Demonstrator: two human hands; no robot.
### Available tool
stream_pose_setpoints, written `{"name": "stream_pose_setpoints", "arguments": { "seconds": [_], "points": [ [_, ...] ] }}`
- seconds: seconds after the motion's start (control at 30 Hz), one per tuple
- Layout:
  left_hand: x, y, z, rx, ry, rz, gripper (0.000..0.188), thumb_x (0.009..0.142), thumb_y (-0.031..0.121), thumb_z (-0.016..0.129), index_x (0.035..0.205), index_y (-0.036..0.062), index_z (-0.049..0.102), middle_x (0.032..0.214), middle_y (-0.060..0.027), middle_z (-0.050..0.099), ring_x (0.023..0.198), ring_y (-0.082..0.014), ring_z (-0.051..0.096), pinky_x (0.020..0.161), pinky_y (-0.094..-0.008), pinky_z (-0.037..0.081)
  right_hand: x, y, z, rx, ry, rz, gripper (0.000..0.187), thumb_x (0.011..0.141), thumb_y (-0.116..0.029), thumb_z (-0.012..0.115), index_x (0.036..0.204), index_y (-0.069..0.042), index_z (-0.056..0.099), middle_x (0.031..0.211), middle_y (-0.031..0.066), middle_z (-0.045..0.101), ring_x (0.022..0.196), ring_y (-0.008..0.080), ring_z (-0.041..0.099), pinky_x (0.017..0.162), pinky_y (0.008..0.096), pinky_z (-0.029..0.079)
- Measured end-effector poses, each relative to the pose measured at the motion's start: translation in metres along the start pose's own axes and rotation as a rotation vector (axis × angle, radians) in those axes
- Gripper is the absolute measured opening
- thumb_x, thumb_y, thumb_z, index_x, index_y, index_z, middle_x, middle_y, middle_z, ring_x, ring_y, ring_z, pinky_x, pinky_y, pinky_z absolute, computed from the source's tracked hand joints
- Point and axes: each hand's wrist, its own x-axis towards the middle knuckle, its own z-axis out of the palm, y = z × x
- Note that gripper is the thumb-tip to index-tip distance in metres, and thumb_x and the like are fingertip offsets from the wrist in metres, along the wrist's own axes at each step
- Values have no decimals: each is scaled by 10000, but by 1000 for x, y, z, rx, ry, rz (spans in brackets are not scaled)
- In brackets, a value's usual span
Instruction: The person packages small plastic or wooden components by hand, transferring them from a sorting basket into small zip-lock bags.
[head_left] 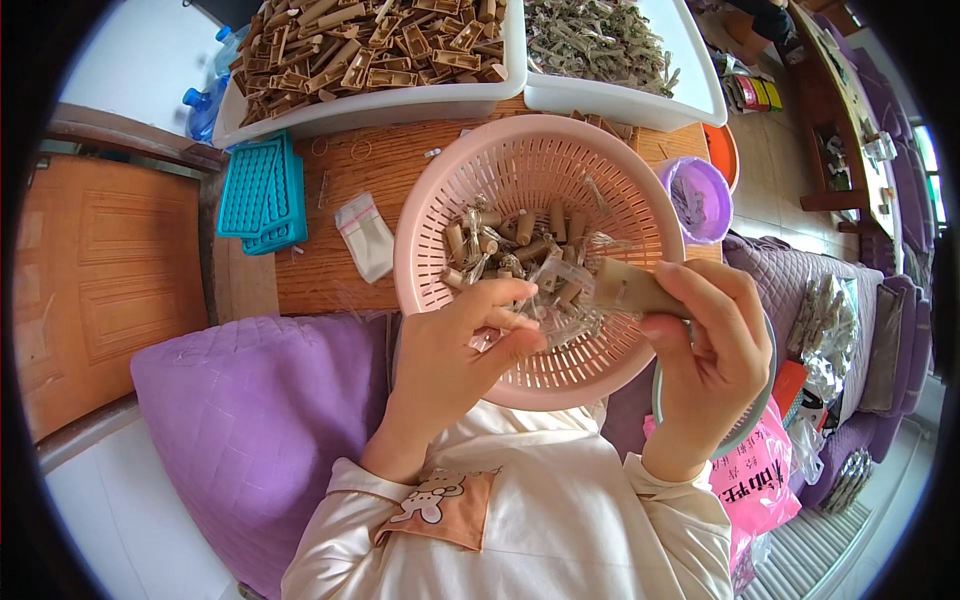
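Observation:
A tan plastic casing (pixel 632 287) is pinched between the thumb and fingers of my right hand (pixel 715 335), above the basket. From its left end sticks out a clear plastic piece (pixel 565 272) with thin see-through strands. My left hand (pixel 455 345) is curled close by, fingertips drawn together at the strands; what lies between them is hard to make out. Below both hands is a pink slotted basket (pixel 420 235), holding several tan tubes (pixel 525 227) and clear wiry strands.
Behind the basket stand a white bin (pixel 400 105) heaped with tan casings and another bin (pixel 610 100) of clear stranded parts. Teal trays (pixel 262 190) and a small clear bag (pixel 365 238) lie left on the wooden table. A lilac bucket (pixel 700 205) stands right, above a pink bag (pixel 760 480).

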Motion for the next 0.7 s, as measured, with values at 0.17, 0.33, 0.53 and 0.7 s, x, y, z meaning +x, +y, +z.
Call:
{"name": "stream_pose_setpoints", "arguments": {
  "seconds": [0.17, 0.33, 0.53, 0.7],
  "points": [
    [-1, 11, -1, -18, -39, -54, 332, 731, 125, 680, 1034, 53, 565, 755, -91, 657, 676, -146, 645, 603, -241, 500, 10, -3, 2, -177, -156, -62, 251, 616, 8, 688, 854, -14, 611, 788, 91, 586, 673, 214, 595, 556, 297, 472],
    [1, 6, 0, -12, -67, -53, 369, 727, 114, 682, 1068, 41, 560, 801, -102, 654, 726, -154, 642, 641, -253, 497, 18, -1, 2, -99, -391, 129, 213, 640, -33, 683, 833, -24, 594, 716, 87, 576, 637, 234, 586, 559, 303, 459],
    [0, -12, 10, -275, -132, -171, 412, 710, 118, 699, 1085, 33, 553, 858, -74, 635, 798, -108, 601, 698, -233, 468, 23, 10, 4, -130, -574, 141, 181, 668, -94, 668, 816, -26, 588, 679, 107, 564, 588, 279, 559, 567, 348, 439],
    [2, -10, 12, -372, -200, -220, 413, 700, 121, 707, 1076, 39, 559, 881, -64, 631, 807, -96, 587, 705, -224, 459, 29, 15, 6, -64, -743, 96, 147, 670, -79, 655, 794, -20, 599, 656, 126, 560, 604, 293, 562, 571, 363, 440]
  ]
}}
